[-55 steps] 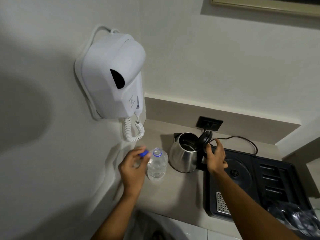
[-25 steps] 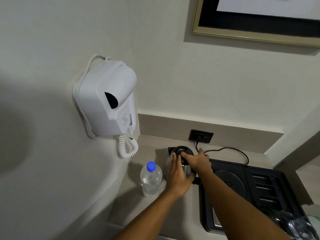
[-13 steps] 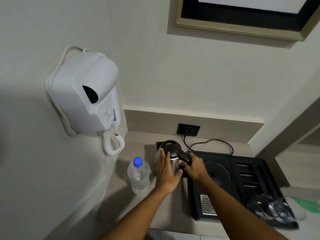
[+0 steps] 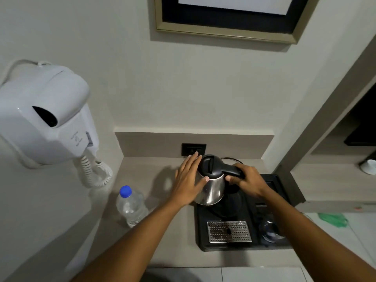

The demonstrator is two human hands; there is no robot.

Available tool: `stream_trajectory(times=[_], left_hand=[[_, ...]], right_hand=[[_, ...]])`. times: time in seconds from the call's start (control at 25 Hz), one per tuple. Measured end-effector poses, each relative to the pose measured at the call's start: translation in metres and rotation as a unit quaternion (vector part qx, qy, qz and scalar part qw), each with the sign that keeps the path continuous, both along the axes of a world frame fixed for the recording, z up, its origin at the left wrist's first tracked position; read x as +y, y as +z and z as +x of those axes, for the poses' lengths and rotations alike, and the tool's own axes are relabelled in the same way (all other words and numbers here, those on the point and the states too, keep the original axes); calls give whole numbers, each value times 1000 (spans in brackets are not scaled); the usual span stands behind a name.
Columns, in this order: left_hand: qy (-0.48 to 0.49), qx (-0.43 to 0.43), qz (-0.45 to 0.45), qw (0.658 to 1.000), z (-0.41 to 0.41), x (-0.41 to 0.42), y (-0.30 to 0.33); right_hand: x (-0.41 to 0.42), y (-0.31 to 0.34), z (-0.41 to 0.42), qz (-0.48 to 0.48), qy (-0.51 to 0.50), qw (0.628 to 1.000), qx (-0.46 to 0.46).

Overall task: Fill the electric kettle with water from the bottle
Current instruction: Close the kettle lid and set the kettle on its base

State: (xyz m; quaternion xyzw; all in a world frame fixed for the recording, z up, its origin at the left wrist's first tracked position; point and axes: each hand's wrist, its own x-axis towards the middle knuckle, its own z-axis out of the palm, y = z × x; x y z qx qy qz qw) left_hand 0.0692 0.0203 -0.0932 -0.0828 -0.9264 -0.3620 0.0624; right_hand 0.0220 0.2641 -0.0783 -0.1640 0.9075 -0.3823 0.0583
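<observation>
A steel electric kettle [image 4: 211,190] with a black lid, now closed, hangs over the left part of a black tray [image 4: 203,226], above its round black base [image 4: 230,206]. My right hand [image 4: 247,181] is closed around the kettle's black handle. My left hand [image 4: 188,181] lies flat against the kettle's left side, fingers spread. A clear plastic water bottle [image 4: 131,206] with a blue cap screwed on stands upright on the counter to the left, apart from both hands.
A white wall-mounted hair dryer [image 4: 44,117] with a coiled cord juts out at the left. A black wall socket [image 4: 193,149] sits behind the kettle. The tray holds a metal drip grate [image 4: 228,232] and upturned glasses [image 4: 270,231]. A framed picture [image 4: 223,27] hangs above.
The bottle got capped and the kettle lid shut. Both hands took the kettle and carried it right, from the counter to above the base on the tray.
</observation>
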Motion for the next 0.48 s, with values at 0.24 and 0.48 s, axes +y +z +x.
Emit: stream_trajectory(times=[0.24,0.48], left_hand=[[-23,-60,-19,998,-14,51,-11],[14,-31,-41,999,-6,72,-17]], right_hand=[[65,-15,-6,9,12,999,-35],[92,-17,-23,2,87,994,-63]])
